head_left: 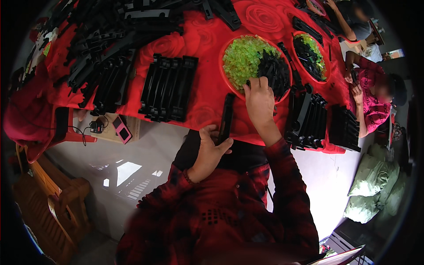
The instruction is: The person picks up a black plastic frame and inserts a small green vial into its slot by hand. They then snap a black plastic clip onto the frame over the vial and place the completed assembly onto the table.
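1. A long black plastic strip (227, 118) stands nearly upright at the near edge of the table (207, 88), gripped low down by the left hand (210, 152), whose fingers wrap round its bottom end.
2. The right hand (259, 100) reaches over that near edge into a red round tray (229, 84); its fingertips press down among the small pieces at the tray's near rim, but whether they pinch one cannot be told.
3. The tray holds a heap of small translucent green pieces (243, 57) on its left and a mound of small black parts (274, 70) on its right; the hand sits where the two meet.
4. Just right of it lies a second red tray (311, 55) with the same green and black mix.
5. Left of the first tray, a row of black strips (168, 87) lies packed side by side near the near edge, and a larger loose pile of black strips (101, 48) fills the far left corner.
6. At the near right corner, stacked black strips (309, 117) crowd close beside the right forearm.
7. Past the right edge another person in a pink top (373, 104) sits at the table.
8. A pink device (122, 128) rests on a low surface below the left end.
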### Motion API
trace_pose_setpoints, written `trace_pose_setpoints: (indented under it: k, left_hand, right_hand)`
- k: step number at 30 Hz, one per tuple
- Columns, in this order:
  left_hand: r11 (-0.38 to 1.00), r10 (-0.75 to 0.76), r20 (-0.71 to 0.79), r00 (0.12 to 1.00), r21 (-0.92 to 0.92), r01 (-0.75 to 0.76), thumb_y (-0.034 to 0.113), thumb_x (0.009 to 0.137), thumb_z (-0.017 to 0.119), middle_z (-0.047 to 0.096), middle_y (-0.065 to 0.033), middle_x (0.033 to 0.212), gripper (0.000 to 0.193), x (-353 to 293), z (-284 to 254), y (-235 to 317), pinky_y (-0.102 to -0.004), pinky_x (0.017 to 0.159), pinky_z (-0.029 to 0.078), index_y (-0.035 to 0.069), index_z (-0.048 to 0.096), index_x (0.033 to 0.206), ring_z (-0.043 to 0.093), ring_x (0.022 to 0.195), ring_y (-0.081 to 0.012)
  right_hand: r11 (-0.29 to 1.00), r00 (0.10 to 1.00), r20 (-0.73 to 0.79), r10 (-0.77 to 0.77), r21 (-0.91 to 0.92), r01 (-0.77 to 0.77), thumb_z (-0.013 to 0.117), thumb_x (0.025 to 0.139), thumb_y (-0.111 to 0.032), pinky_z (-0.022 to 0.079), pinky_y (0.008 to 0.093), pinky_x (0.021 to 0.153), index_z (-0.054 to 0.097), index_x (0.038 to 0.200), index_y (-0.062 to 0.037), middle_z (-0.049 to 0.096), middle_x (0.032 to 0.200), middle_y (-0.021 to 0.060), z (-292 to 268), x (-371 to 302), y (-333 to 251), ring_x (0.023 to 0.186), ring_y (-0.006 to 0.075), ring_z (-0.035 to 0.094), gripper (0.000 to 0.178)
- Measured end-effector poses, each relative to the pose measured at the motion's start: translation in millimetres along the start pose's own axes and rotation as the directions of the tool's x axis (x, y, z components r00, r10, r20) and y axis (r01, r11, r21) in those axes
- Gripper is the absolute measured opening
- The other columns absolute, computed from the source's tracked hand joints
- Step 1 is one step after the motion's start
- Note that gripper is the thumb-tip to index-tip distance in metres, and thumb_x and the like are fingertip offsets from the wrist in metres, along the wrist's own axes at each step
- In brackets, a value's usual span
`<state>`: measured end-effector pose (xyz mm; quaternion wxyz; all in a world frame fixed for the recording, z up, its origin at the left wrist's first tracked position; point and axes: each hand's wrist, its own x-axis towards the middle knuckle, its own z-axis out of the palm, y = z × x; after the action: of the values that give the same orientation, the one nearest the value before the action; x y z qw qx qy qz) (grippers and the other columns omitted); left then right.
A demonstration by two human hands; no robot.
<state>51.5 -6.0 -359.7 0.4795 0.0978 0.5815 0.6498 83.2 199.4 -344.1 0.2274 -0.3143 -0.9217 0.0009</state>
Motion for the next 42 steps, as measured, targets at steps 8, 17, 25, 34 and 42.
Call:
trace_pose_setpoints:
  k: [8, 17, 25, 34, 42]
  left_hand:
    - [0.965, 0.07, -0.022, 0.997, 0.256, -0.062, 0.003, 0.088, 0.072, 0.049, -0.0129, 0.111, 0.063, 2, -8, -12, -0.0288, 0.077, 0.058, -0.003, 0.025, 0.13, 0.061, 0.092, -0.0158]
    - [0.96, 0.117, -0.044, 0.992, 0.261, -0.101, 0.009, 0.087, 0.076, 0.052, -0.0112, 0.107, 0.065, 1, -7, -13, -0.027, 0.081, 0.051, -0.003, 0.028, 0.128, 0.055, 0.095, -0.0139]
    - [0.915, 0.203, -0.048, 0.978, 0.365, -0.172, 0.018, 0.084, 0.08, 0.054, -0.0142, 0.105, 0.071, -1, -12, -14, -0.0307, 0.076, 0.05, -0.002, 0.028, 0.129, 0.056, 0.088, -0.0174]
    - [0.943, 0.101, -0.035, 0.994, 0.322, -0.084, 0.014, 0.089, 0.075, 0.05, -0.0117, 0.11, 0.065, -4, -18, -7, -0.0287, 0.082, 0.049, -0.001, 0.027, 0.131, 0.053, 0.097, -0.0153]
    - [0.81, 0.474, -0.112, 0.873, 0.444, -0.383, 0.01, 0.096, 0.064, 0.057, -0.0077, 0.099, 0.036, -23, -19, 10, -0.0269, 0.076, 0.049, 0.0, 0.045, 0.125, 0.056, 0.085, -0.0115]
  right_hand:
    - [0.998, 1.0, 0.007, 0.028, 0.064, -0.028, 0.073, 0.084, -0.016, 0.053, 0.0405, 0.072, 0.058, 0.096, -0.0041, 0.054, 0.095, 0.0136, 2, 2, 1, 0.083, 0.032, 0.064, 0.023]
    - [0.64, 0.933, 0.063, 0.354, 0.712, -0.29, 0.069, 0.091, -0.01, 0.049, 0.0292, 0.057, 0.063, 0.097, -0.0011, 0.062, 0.081, 0.0093, -12, 5, 18, 0.06, 0.0189, 0.059, 0.012]
    - [-0.104, 0.807, 0.469, 0.359, 0.879, -0.465, 0.068, 0.095, -0.017, 0.039, 0.0216, 0.053, 0.062, 0.101, -0.0017, 0.061, 0.079, 0.001, -30, -3, 26, 0.058, 0.007, 0.053, 0.017]
    - [-0.316, 0.798, 0.556, 0.233, 0.819, -0.479, 0.064, 0.098, -0.016, 0.042, 0.0243, 0.059, 0.062, 0.103, -0.0018, 0.063, 0.085, 0.0031, -36, -13, 27, 0.065, 0.0098, 0.055, 0.015]
    - [-0.307, 0.808, 0.589, 0.025, 0.774, -0.554, 0.062, 0.098, -0.013, 0.046, 0.0227, 0.061, 0.062, 0.104, -0.0021, 0.062, 0.086, 0.0028, -47, -43, 12, 0.066, 0.0097, 0.057, 0.012]
